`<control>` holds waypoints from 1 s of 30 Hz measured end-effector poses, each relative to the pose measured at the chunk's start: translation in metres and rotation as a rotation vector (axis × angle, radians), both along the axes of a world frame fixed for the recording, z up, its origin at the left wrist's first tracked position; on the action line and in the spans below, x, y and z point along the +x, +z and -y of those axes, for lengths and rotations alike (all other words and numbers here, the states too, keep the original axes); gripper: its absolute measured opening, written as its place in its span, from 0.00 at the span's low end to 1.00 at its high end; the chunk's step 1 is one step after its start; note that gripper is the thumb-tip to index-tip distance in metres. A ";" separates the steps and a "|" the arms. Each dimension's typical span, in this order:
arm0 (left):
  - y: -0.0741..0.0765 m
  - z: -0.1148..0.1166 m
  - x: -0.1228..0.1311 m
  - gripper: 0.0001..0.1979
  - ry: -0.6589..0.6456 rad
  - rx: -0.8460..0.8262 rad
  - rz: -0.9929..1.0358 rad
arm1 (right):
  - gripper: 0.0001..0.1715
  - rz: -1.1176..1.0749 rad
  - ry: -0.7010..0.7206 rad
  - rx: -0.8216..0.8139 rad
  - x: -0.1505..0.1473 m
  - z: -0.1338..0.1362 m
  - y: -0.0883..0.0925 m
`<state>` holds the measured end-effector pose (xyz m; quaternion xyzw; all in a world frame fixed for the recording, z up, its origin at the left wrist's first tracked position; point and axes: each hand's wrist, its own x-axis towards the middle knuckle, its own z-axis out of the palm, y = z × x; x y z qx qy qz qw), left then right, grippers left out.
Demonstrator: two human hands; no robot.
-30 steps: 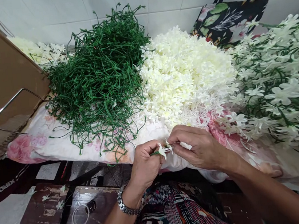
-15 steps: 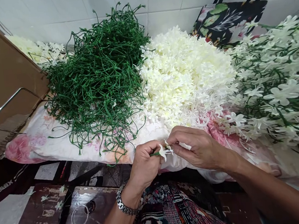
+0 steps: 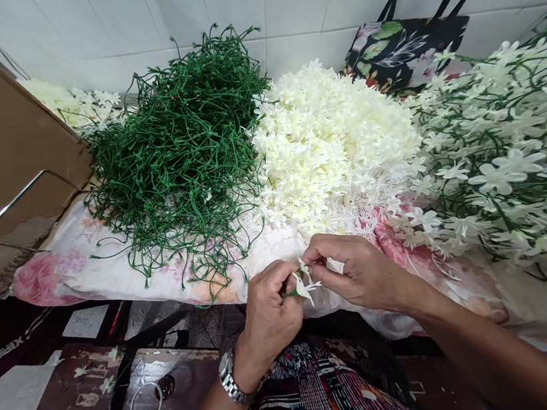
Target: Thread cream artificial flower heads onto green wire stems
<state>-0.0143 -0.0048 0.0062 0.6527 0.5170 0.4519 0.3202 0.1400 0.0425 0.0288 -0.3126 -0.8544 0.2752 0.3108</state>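
In the head view, my left hand (image 3: 274, 299) is closed on a green plastic stem, and a white artificial flower (image 3: 305, 287) sticks out past its thumb. My right hand (image 3: 350, 269) meets it from the right, thumb and forefinger pinched on a small pale blossom beside that flower. Both hands are over the front edge of the cloth-covered surface. Beyond them lie a tangled pile of green stems (image 3: 178, 137) and a heap of loose cream-white blossoms (image 3: 330, 137). Assembled white flowers on stems (image 3: 510, 167) are massed at the right.
A cardboard box (image 3: 2, 133) with a bent metal wire (image 3: 11, 206) stands at the left. Against the tiled wall leans a floral bag (image 3: 405, 53). Below the front edge, a brown board (image 3: 174, 372) carries a clear ring (image 3: 146, 404) and stray blossoms.
The camera view has shifted slightly. My left hand has turned a little, tipping the white flower downward, while my right fingers stay pinched close beside it.
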 end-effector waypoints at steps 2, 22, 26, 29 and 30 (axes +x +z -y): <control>-0.002 -0.001 0.000 0.09 0.001 0.048 -0.024 | 0.08 -0.001 0.006 0.043 0.000 0.000 -0.001; -0.004 -0.003 -0.007 0.05 -0.045 -0.267 0.291 | 0.06 0.035 0.051 0.133 0.000 0.000 -0.001; -0.005 -0.002 -0.013 0.05 -0.049 -0.342 0.606 | 0.07 0.029 0.010 0.199 0.004 0.005 0.016; -0.004 -0.001 -0.013 0.04 -0.079 -0.388 0.744 | 0.09 -0.008 -0.008 0.295 0.005 0.009 0.025; -0.004 0.000 -0.013 0.04 -0.086 -0.408 0.774 | 0.09 -0.011 0.001 0.314 0.005 0.010 0.027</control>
